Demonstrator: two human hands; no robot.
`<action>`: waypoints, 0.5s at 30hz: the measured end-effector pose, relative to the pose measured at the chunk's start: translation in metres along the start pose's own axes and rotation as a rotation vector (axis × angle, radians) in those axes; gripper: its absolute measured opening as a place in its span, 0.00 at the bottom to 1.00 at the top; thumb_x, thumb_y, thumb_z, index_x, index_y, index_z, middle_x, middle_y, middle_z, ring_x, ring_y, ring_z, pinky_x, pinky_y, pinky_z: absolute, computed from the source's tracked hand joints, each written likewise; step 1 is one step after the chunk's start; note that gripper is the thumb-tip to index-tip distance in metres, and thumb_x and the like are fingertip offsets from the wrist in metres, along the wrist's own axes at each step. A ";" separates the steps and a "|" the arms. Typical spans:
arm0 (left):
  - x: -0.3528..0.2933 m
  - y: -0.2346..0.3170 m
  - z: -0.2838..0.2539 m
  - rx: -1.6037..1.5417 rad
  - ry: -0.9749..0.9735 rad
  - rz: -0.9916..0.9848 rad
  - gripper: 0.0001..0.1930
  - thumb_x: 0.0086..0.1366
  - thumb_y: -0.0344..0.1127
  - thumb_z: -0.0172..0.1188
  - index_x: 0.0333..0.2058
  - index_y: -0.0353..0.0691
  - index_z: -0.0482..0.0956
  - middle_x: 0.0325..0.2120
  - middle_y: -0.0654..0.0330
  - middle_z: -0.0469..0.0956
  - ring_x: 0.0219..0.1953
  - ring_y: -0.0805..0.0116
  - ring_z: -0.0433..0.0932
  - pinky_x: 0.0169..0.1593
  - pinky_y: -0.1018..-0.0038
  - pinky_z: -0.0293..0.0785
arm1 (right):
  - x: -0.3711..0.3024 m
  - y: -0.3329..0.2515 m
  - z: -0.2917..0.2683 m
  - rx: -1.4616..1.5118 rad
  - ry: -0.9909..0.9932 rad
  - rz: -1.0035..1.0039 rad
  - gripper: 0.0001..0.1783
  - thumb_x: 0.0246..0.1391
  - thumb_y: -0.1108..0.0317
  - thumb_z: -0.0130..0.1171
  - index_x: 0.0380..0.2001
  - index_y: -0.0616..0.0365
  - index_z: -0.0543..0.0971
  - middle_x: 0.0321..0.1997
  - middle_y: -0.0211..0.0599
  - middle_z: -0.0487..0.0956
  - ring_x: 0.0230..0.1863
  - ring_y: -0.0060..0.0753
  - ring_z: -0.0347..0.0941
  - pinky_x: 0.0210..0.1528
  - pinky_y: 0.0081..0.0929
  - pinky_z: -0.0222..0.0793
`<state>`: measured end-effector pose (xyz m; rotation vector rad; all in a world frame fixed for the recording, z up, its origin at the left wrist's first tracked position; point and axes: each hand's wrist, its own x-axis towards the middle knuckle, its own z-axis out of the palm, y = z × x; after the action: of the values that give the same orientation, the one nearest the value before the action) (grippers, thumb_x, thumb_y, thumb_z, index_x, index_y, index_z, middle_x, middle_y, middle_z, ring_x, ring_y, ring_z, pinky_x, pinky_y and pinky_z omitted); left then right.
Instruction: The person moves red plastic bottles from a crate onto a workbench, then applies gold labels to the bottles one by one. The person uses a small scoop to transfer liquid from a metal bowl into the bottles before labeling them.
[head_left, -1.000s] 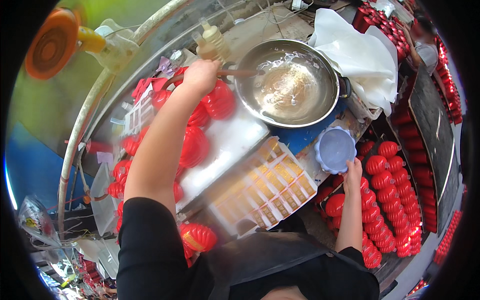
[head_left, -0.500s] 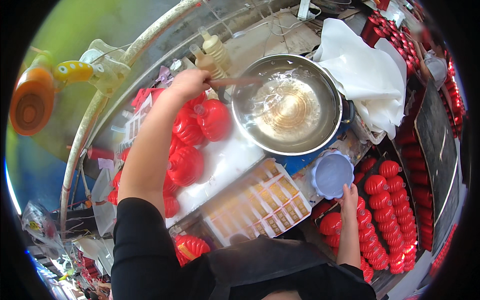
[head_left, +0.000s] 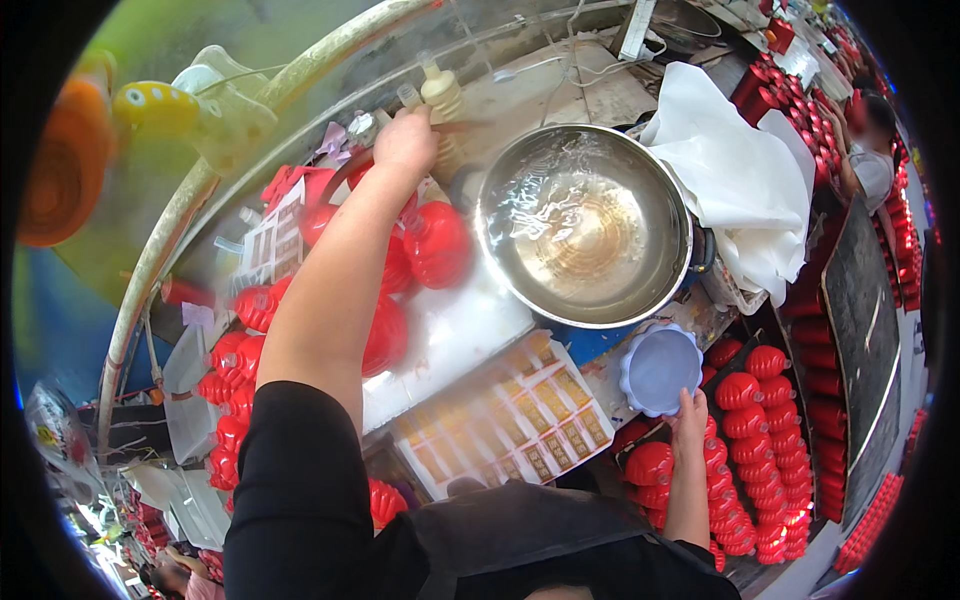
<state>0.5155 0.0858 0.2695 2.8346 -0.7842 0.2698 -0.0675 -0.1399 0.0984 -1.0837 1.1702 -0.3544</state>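
Note:
My left hand (head_left: 408, 145) is closed around a thin brown stick (head_left: 458, 127), which is smeared by motion and points right. It is beside the wide metal pan (head_left: 587, 323), which holds clear liquid with ripples on its surface. Red ribbed bottle-like pieces (head_left: 438, 245) lie below that hand on a white surface, partly hidden by my forearm. My right hand (head_left: 690, 420) pinches the near rim of a pale blue scalloped bowl (head_left: 660, 368), just below the pan's right side. The inside of the bowl shows no contents I can make out.
A sheet of gold labels (head_left: 505, 415) lies in front of me. Pale squeeze bottles (head_left: 441, 90) stand behind my left hand. White sheeting (head_left: 725, 150) drapes right of the pan. Stacked red pieces (head_left: 745, 420) fill the lower right. A curved pipe (head_left: 195, 190) borders the left; another person (head_left: 872, 150) is far right.
My left hand has moved right and slightly up, and the stick has swung away from over the pan. The view has shifted a little. My right hand still holds the bowl.

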 end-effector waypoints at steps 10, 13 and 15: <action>-0.092 -0.020 -0.098 -0.169 0.074 0.152 0.17 0.65 0.39 0.61 0.51 0.42 0.81 0.44 0.50 0.82 0.43 0.49 0.81 0.48 0.58 0.76 | -0.006 0.011 -0.002 0.036 0.086 -0.007 0.24 0.69 0.52 0.56 0.59 0.56 0.68 0.50 0.35 0.79 0.37 0.28 0.81 0.28 0.22 0.76; -0.146 -0.035 -0.134 -0.240 0.113 0.201 0.16 0.65 0.37 0.61 0.50 0.41 0.81 0.42 0.51 0.82 0.40 0.52 0.81 0.46 0.61 0.76 | -0.020 0.010 -0.004 0.027 0.109 -0.038 0.26 0.70 0.52 0.54 0.62 0.57 0.68 0.55 0.39 0.78 0.37 0.29 0.81 0.29 0.20 0.76; -0.186 -0.048 -0.157 -0.245 0.157 0.246 0.16 0.64 0.36 0.62 0.50 0.40 0.81 0.42 0.51 0.82 0.39 0.53 0.81 0.44 0.62 0.76 | -0.038 0.007 -0.004 -0.138 0.202 -0.158 0.26 0.71 0.54 0.53 0.63 0.58 0.67 0.59 0.41 0.76 0.38 0.29 0.82 0.29 0.20 0.75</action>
<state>0.3640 0.2532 0.3728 2.4562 -1.0525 0.3964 -0.0881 -0.1115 0.1142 -1.2876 1.3053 -0.5221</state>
